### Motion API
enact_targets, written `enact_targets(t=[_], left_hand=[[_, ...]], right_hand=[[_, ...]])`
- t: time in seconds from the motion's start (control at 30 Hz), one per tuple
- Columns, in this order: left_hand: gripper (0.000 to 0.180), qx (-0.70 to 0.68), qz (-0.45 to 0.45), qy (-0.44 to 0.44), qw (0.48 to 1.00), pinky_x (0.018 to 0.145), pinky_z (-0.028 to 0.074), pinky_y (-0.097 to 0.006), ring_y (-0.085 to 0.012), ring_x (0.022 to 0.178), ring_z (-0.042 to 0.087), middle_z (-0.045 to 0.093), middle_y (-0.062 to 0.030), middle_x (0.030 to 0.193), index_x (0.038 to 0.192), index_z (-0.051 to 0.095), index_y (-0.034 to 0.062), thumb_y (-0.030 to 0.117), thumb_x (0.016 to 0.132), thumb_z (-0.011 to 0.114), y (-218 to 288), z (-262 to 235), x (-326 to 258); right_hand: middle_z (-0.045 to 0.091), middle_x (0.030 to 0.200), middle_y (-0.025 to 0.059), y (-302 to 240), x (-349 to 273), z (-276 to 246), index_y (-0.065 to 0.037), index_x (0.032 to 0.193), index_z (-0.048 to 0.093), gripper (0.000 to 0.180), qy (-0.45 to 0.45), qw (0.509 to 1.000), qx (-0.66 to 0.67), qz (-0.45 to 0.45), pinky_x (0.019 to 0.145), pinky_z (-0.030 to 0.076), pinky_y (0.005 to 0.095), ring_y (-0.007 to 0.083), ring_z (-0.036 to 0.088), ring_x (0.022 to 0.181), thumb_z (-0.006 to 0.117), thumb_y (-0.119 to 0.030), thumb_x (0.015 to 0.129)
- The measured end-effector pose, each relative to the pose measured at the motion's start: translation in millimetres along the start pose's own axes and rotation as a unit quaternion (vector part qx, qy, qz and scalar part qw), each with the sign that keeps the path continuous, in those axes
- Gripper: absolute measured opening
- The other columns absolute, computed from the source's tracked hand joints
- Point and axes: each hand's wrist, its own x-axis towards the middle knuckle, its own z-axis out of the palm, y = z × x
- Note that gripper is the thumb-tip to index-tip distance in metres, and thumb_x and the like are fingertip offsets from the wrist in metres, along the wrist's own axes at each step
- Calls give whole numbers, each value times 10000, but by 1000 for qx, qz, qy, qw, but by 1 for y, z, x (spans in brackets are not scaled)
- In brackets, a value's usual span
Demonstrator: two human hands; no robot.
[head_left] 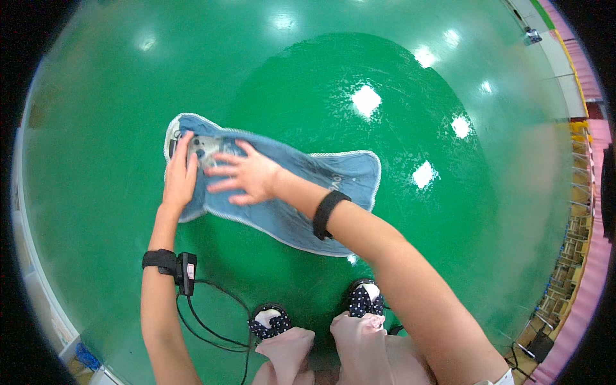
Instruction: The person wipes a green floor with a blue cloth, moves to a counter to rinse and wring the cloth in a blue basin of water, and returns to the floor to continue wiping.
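A glossy green floor carries a blue towel, its long axis running from upper left to lower right. Both hands press flat and unclenched on its left end: left hand at the edge, right hand just beside it.

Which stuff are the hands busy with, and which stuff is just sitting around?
Busy with:
- blue cloth towel with white edging, spread on the floor
- small silvery-grey object on the towel's left end
- left hand and right hand, both flat on the towel beside it

Just around:
- shiny green floor
- black cable
- stacked yellow frames at the right edge
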Motion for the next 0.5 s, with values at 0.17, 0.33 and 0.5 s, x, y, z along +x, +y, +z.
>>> enact_targets(t=[0.17, 0.33, 0.5], left_hand=[[451, -23, 46, 92, 994, 1035, 275, -420, -339, 1261, 344, 389, -160, 1343, 1292, 366, 29, 76, 853, 456, 60, 40, 8], [505, 99, 117, -9, 988, 1058, 164, -518, -361, 1326, 208, 296, -150, 1401, 1278, 396, 79, 60, 789, 518, 111, 55, -10], [552, 134, 149, -100, 975, 1058, 136, -547, -395, 1331, 157, 263, -164, 1409, 1283, 398, 90, 95, 759, 573, 119, 52, -41]], right_hand=[[270, 1444, -44, 71, 16, -49, -391, 1283, 418, 528, -18, 964, -131, 230, 1012, 214, 566, 223, 218, 1333, 444, -596, 798], [277, 1444, 15, 151, -34, -131, -337, 1336, 359, 541, 24, 862, -181, 473, 1001, 277, 493, 216, 263, 1323, 384, -566, 847], [324, 1412, 81, 191, -175, -171, -247, 1328, 393, 551, 45, 769, -164, 616, 1033, 297, 435, 257, 303, 1301, 389, -527, 853]])
